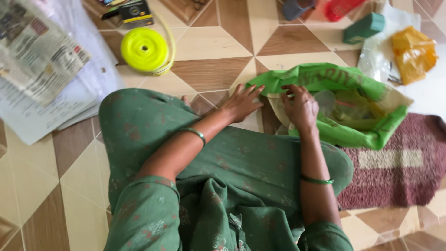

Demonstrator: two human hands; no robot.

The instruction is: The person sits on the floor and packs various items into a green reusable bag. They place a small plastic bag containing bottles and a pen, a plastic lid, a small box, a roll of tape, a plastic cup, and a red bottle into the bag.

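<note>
Seen from the head camera, a person sits on a tiled floor (209, 46) in green patterned clothing, both arms stretched toward a green bag (353, 107) that lies at about two o'clock from the lap, partly on a maroon mat (399, 172). The left hand (242, 103) rests flat with fingers spread, released and gripping nothing, its fingertips touching the bag's near edge at the bag's nine o'clock side. The right hand (301, 106) sits on the bag's mouth just to the right of it, fingers curled down onto the pale lining; whether they actually pinch the material cannot be told. The bag's bulk extends from the right hand toward three o'clock. A yellow spool (145, 50) lies at eleven o'clock from the hands, newspapers (37, 60) at ten o'clock, and a green box (364, 27) and an orange bag (412, 53) at one o'clock, well apart.
</note>
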